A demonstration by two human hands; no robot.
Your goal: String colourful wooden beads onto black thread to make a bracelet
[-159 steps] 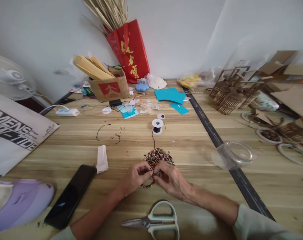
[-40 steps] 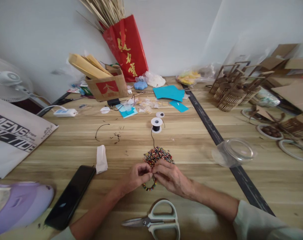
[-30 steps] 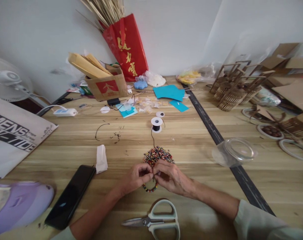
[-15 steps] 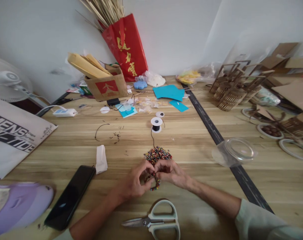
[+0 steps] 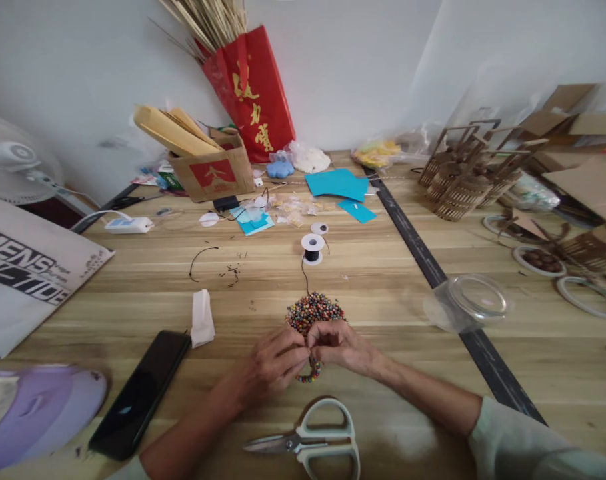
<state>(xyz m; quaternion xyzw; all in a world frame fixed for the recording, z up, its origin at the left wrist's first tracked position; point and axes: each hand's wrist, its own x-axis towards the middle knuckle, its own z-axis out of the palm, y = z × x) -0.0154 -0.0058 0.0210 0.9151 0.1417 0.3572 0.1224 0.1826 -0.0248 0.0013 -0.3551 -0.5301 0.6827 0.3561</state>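
Observation:
My left hand (image 5: 277, 360) and my right hand (image 5: 341, 347) meet with their fingertips pinched together at the near edge of a pile of small multicoloured beads (image 5: 317, 308). Below the fingertips hangs a curved string of beads (image 5: 310, 378), partly hidden by my left hand. Both hands are closed at its upper end; the exact spot they grip is covered. A black cord runs from a white spool (image 5: 313, 250) down to the bead pile. Nearer to me lie scissors (image 5: 327, 440) with pale handles, touched by neither hand.
To the left are a black phone (image 5: 140, 395), a folded white paper (image 5: 202, 319) and a purple-and-white object (image 5: 43, 413). Clear plastic lids (image 5: 475, 300) lie on the right, with small woven baskets (image 5: 457, 187) behind. A red bag (image 5: 255, 100) stands at the back.
My left hand has turned over, its fingers closing in so that its back now faces up and covers more of the bead string. My right hand stays nearly in place.

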